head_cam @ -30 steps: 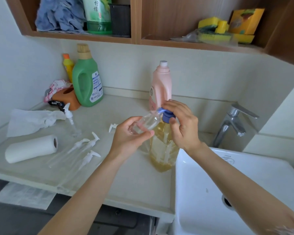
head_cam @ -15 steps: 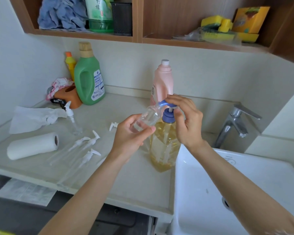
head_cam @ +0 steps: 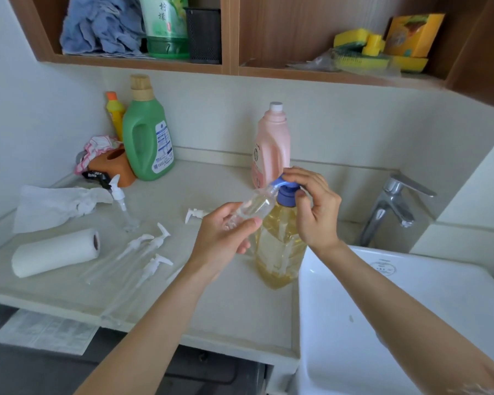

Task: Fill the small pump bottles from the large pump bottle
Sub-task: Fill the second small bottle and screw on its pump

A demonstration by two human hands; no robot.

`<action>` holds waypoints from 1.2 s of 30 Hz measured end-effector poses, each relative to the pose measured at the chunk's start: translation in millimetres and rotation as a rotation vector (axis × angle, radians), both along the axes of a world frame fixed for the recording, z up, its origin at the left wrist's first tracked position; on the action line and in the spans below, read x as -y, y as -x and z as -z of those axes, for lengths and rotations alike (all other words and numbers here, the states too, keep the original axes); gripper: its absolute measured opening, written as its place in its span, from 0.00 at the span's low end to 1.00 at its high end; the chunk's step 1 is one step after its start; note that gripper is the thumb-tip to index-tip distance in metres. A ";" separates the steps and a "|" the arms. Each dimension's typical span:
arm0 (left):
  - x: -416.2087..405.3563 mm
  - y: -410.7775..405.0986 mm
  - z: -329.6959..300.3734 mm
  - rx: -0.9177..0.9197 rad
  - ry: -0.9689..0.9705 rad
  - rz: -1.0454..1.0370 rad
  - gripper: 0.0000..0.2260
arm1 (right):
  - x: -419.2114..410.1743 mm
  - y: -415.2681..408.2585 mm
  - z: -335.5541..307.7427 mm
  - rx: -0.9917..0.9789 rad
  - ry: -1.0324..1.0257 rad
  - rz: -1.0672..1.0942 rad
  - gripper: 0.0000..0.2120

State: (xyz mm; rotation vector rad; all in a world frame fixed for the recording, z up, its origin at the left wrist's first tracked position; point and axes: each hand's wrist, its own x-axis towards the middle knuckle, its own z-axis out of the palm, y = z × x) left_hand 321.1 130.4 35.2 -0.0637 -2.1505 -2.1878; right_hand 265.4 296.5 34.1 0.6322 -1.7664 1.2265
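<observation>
The large pump bottle (head_cam: 278, 246), clear with yellow liquid and a blue pump head (head_cam: 286, 192), stands on the counter beside the sink. My left hand (head_cam: 226, 238) grips a small clear bottle (head_cam: 254, 205), tilted with its open mouth at the blue spout. My right hand (head_cam: 314, 212) has its fingers curled over the pump head, thumb against the blue collar. One small pump bottle (head_cam: 123, 206) stands upright at the left. Several more small clear bottles (head_cam: 143, 252) with white pumps lie on the counter. A loose white pump (head_cam: 196, 215) lies behind my left hand.
A paper towel roll (head_cam: 56, 250) and crumpled tissue (head_cam: 54, 206) lie at the left. A green jug (head_cam: 147, 132), a pink bottle (head_cam: 271, 146) and an orange holder (head_cam: 113, 166) stand by the wall. The white sink (head_cam: 382, 323) and tap (head_cam: 394, 206) are at the right.
The pump head was pressed down a second ago, rose half a second ago, and is now slightly lower under my right hand. My left hand keeps the small bottle at the spout.
</observation>
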 end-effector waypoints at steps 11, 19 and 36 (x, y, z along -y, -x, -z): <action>26.3 -23.1 -24.6 0.098 -0.571 0.426 0.22 | 31.5 -63.0 -64.3 0.183 0.009 -0.184 0.10; 26.0 -44.9 -34.9 0.014 -0.688 0.629 0.19 | 47.3 -81.1 -89.8 0.325 -0.005 -0.424 0.10; 15.2 -47.3 -30.0 -0.176 -0.080 0.508 0.23 | 13.3 -81.8 -106.7 0.618 -0.227 -0.594 0.20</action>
